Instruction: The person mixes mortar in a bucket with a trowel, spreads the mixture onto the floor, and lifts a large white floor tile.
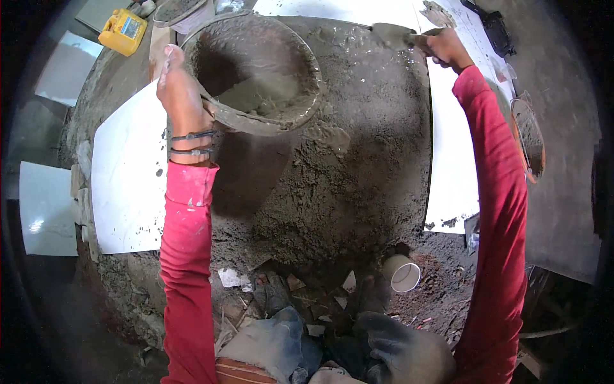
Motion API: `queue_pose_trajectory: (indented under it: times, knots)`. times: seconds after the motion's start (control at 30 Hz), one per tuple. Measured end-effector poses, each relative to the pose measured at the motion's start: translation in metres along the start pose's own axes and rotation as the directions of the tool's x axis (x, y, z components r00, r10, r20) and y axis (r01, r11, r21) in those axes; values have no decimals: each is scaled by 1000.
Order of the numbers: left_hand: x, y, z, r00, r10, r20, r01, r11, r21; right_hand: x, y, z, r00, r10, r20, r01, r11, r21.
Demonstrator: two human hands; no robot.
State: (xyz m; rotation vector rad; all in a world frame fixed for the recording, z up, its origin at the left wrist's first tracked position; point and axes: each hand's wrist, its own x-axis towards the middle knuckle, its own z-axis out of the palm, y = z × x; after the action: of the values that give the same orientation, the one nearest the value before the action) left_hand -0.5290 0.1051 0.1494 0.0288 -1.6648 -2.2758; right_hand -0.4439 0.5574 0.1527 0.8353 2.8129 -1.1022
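My left hand [183, 96] grips the side of a round, mortar-smeared bucket [252, 120], which is tilted over the floor. Grey wet cement slurry [262, 93] lies inside it. At the far right my right hand [446, 48] is closed around the handle of a trowel [393, 34]. Its grey blade touches the far right corner of a mortar bed [371, 121]. The bed's far part is wet and shiny, the near part rough and crumbly. A small lump of slurry [329, 136] sits on it just beyond the bucket's near rim.
White tiles [128, 179] flank the bed, with another tile [451, 166] on the right. A yellow jerrycan [123, 32] stands far left. A white cup-like pipe piece [403, 274] lies near my knees among tile shards. An orange-rimmed basin [528, 137] is beyond my right arm.
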Motion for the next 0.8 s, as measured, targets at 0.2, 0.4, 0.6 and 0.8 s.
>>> queue_pose_trajectory:
  times: [0.2,0.4,0.6,0.8]
  knots:
    - [-6,-1,0,999,-49,18,48,999,16,-36,38,0,848,-510,-143,247,619,-745]
    - [-34,24,16,997,58,59,-69,976,206,-134,9,-4,864,-439,-245,217,766,-605]
    - [-44,13,35,921,45,387,-153,956,251,-200,-29,-1,798,-600,-62,562,777,-284]
    - [-51,0,62,889,156,430,-285,925,252,-170,-44,39,784,-619,50,503,585,-637]
